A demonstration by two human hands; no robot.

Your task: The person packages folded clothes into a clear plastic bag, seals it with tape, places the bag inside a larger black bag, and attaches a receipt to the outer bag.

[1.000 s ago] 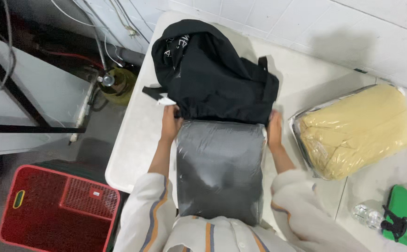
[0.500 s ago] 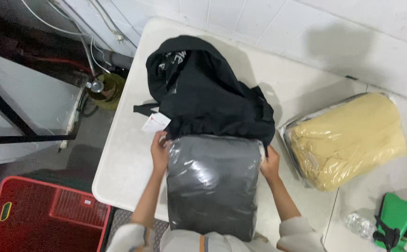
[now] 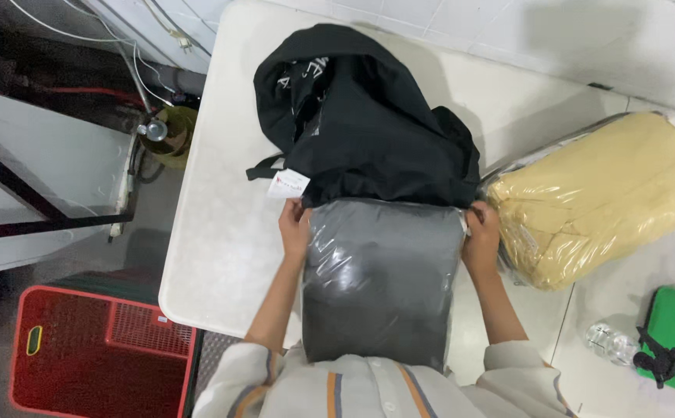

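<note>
Setting: White table point(image 3: 221, 255) set against a pale tiled wall, seen from above.
Left hand: left hand point(image 3: 294, 228) clasps the left upper corner of the grey plastic-wrapped bundle point(image 3: 380, 279), fingers curled around the edge.
Right hand: right hand point(image 3: 482, 240) grips the opposite upper corner the same way, fingers closed on the plastic.
Bundle: it lies flat at the table's 6 o'clock edge, directly before the person, its top edge touching the mouth of the black bag point(image 3: 361, 124).
Bag: slumped from centre toward 12 o'clock, opening facing the bundle, with a white tag point(image 3: 288, 186) hanging at its 9 o'clock side beside the left hand.
Step in hand: by the look of it, the bundle is lined up at the bag's mouth, with none of it visibly inside.
Next move: it seems to call for an even push from both corners toward 12 o'clock, with the soft opening kept spread.
Around: yellow wrapped bundle point(image 3: 593, 197) at 3 o'clock, just beside the right hand; red basket point(image 3: 97, 360) on the floor at 8 o'clock; green object point(image 3: 674, 337) and clear bottle point(image 3: 610, 343) at 4 o'clock.
</note>
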